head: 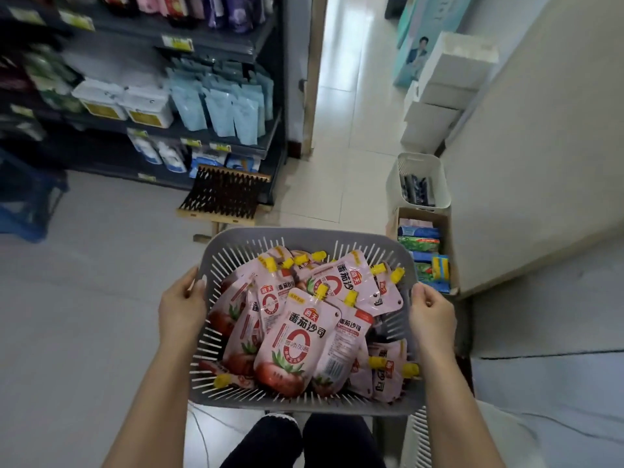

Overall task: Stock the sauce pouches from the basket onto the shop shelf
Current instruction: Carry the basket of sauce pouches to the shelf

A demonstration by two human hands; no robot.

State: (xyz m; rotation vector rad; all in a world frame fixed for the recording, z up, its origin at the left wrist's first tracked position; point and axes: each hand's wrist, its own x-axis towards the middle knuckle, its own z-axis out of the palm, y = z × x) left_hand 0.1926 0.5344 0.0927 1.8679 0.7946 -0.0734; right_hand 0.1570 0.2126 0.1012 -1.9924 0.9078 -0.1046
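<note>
pale tiled floor (341,157), dark shop shelf (216,136)

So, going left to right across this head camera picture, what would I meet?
A blue crate on the floor → left hand gripping the basket rim → sauce pouches piled in the basket → right hand gripping the opposite rim.
</note>
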